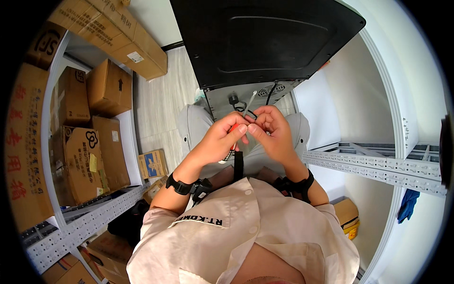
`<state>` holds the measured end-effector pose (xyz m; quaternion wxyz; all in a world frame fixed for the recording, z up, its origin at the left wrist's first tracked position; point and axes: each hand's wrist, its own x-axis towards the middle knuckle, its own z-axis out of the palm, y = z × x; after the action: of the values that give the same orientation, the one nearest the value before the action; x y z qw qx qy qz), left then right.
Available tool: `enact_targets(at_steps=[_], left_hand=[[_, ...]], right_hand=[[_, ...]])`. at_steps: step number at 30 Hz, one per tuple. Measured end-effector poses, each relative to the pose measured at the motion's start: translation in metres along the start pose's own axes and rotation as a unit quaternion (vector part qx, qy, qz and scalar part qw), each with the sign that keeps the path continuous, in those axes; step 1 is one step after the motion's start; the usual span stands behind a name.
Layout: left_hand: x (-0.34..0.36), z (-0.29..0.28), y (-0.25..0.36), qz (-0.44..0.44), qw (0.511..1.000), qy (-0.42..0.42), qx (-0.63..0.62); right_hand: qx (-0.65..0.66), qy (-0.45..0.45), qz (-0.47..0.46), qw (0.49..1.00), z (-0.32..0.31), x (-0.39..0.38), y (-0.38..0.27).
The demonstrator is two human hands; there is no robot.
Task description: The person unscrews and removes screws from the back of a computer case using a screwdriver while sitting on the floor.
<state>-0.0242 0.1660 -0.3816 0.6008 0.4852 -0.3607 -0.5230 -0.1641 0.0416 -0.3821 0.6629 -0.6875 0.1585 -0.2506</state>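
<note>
My left hand (218,138) is closed around a screwdriver (249,104) with a red-orange handle. Its metal shaft points up and away from me, toward the appliance. Close beside it, my right hand (274,135) has its thumb and fingers pinched together, almost touching the left thumb; whatever they hold is too small or hidden to make out. Just beyond both hands stands a large appliance with a black panel (269,45) and a grey lower face with a round vent grille (270,91). A black plug (233,99) and its cable hang in front of that face.
Cardboard boxes fill the shelf (126,146) on my left, and a tall carton (127,42) stands behind them. A small box (152,164) sits beside my left leg. To my right runs a perforated white metal rack (369,163), with a blue glove (408,206) hanging nearby.
</note>
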Motion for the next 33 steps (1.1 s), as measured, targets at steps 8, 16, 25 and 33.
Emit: enact_targets(at_steps=[8, 16, 25, 33], left_hand=[[0.019, -0.007, -0.026, -0.014, 0.992, 0.095, -0.084], [0.018, 0.016, -0.014, 0.032, 0.999, -0.040, 0.000], [0.007, -0.008, 0.025, 0.207, 0.949, 0.170, -0.167], [0.005, 0.009, 0.026, 0.181, 0.929, 0.097, -0.308]], right_hand=[[-0.084, -0.076, 0.235, 0.965, 0.001, -0.007, 0.008], [0.043, -0.153, 0.173, 0.972, 0.001, -0.014, 0.025], [-0.061, -0.215, 0.092, 0.970, -0.020, -0.029, -0.033], [-0.161, -0.248, 0.015, 0.955, -0.018, -0.030, -0.048]])
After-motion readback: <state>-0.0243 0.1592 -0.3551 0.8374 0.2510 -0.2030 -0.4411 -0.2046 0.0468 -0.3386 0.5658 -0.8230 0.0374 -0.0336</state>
